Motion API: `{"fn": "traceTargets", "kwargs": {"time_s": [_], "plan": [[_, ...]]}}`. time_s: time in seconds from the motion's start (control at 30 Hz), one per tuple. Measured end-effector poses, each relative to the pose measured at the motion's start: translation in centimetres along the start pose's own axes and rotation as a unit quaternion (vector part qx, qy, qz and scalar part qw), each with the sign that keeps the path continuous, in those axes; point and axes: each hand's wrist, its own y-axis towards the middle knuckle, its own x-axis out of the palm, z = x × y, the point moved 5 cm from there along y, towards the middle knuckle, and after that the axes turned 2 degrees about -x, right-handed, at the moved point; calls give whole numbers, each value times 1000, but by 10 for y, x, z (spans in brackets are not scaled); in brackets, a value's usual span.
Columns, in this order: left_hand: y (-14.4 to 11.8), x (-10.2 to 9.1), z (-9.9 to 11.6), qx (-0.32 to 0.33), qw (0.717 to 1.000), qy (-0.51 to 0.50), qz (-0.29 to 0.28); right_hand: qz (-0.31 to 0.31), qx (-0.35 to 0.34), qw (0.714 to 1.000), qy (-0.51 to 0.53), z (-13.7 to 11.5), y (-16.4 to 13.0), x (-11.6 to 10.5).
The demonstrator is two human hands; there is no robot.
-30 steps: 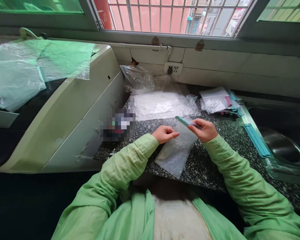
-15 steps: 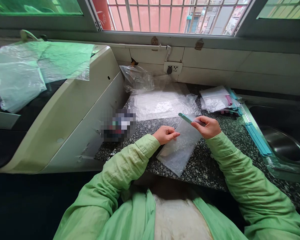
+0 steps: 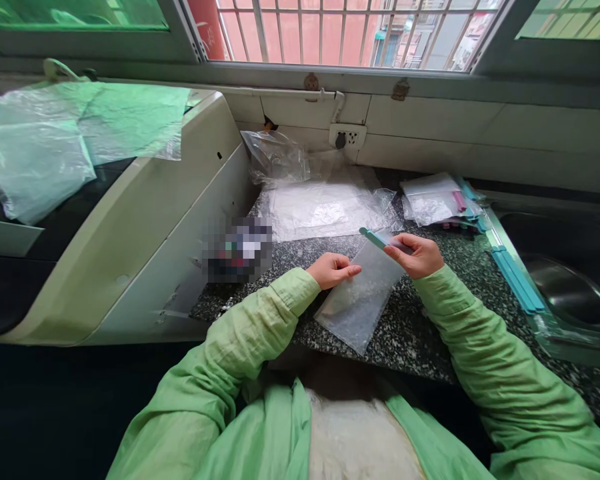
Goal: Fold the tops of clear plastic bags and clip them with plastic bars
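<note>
Head view: right hand (image 3: 416, 255) pinched the teal zip strip (image 3: 375, 239) of a clear plastic bag (image 3: 357, 300), fingers closed on it — the bag sloped down onto the speckled counter (image 3: 415, 333). Left hand (image 3: 333, 269) lay loosely curled, fingertips touching the bag's left edge, gripping nothing — more bags (image 3: 437, 200) lay beyond, near the sink (image 3: 570, 293).
</note>
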Motion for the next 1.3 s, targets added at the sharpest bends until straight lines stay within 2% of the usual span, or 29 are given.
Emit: {"fn": "traceTargets", "kwargs": {"time_s": [0.4,0.77,1.0,1.3], "plan": [[-2,-2,-1,-6,1000,1,3,53,31,998,-30,14,6,-22],[-1,-4,5,8,1000,-2,18,76,52,995,-47,9,6,-28],[-3,-3,6,21,999,26,1,73,48,995,-43,8,5,-26],[-2,-1,-3,10,998,52,-21,112,75,989,-62,17,7,-38]]}}
